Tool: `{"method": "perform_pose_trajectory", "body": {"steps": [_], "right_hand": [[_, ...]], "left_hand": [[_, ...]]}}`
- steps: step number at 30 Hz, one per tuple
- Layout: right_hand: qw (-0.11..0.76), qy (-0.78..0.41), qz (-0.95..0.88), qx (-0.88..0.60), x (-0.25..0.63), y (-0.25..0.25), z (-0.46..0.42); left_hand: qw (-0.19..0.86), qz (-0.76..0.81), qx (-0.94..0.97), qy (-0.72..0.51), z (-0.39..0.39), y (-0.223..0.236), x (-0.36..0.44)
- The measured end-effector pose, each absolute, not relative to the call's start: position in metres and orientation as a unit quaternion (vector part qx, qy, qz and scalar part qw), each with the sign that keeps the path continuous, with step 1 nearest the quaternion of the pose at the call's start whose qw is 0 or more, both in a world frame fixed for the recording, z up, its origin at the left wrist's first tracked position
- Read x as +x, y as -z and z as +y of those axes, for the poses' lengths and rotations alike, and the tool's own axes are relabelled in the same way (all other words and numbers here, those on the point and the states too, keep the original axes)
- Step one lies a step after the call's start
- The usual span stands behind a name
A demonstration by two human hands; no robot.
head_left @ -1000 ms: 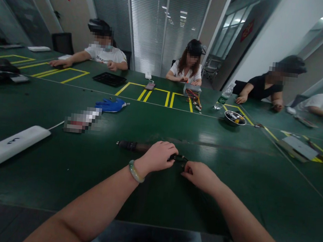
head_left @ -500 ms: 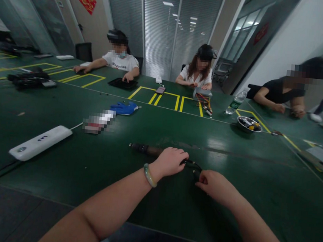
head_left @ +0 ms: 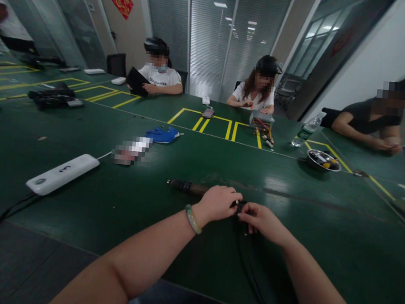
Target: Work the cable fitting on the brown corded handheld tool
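Note:
A dark rod-shaped tool [head_left: 187, 187] lies on the green table [head_left: 118, 211] in front of me, its free end pointing left. My left hand [head_left: 219, 203], with a pale green bangle on the wrist, is curled over the tool's right end. My right hand [head_left: 262, 221] touches it from the right, fingers pinched on a black cable [head_left: 252, 276] where it meets the tool. That cable runs down toward me over the table edge.
A white power strip [head_left: 62, 174] lies to the left, a blue glove [head_left: 163, 134] beyond it. A metal bowl [head_left: 322, 160] and water bottle [head_left: 306, 131] stand far right. Three other people sit across the table with their own items.
My right hand has moved left and now meets my left hand at the tool's end. The black cable now shows trailing toward me. The camera has swung left.

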State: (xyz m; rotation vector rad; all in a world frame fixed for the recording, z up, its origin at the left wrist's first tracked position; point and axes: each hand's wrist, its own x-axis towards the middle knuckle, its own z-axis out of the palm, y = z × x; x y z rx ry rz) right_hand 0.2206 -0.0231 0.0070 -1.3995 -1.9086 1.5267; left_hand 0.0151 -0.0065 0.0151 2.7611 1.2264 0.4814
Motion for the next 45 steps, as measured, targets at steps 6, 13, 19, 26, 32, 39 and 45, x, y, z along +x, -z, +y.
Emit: {"method": "perform_pose_trajectory", "body": {"steps": [6,13,19,26,32,39,45], "right_hand": [[0.224,-0.502,-0.659,-0.513,0.221,0.003,-0.024],[0.292,-0.365,-0.65,-0.6,0.23,0.012,-0.03],[0.274,-0.255,-0.685,-0.625,0.231,-0.001,-0.034],[0.221,-0.167,-0.733,-0.622,0.227,-0.007,-0.038],[0.21,-0.131,-0.754,-0.608,0.223,-0.005,-0.039],[0.251,-0.181,-0.73,-0.61,0.221,0.003,-0.035],[0.246,-0.205,-0.715,-0.622,0.218,0.007,-0.034]], "left_hand": [[0.043,0.395,0.902,-0.17,-0.004,-0.012,0.017],[0.057,0.398,0.892,-0.205,-0.003,-0.008,0.021],[0.064,0.405,0.888,-0.206,-0.003,-0.007,0.021],[0.065,0.403,0.889,-0.209,-0.004,-0.004,0.025],[0.062,0.397,0.892,-0.207,-0.002,-0.002,0.024],[0.06,0.395,0.893,-0.208,-0.001,0.001,0.024],[0.055,0.392,0.896,-0.202,-0.002,-0.001,0.026]]}}
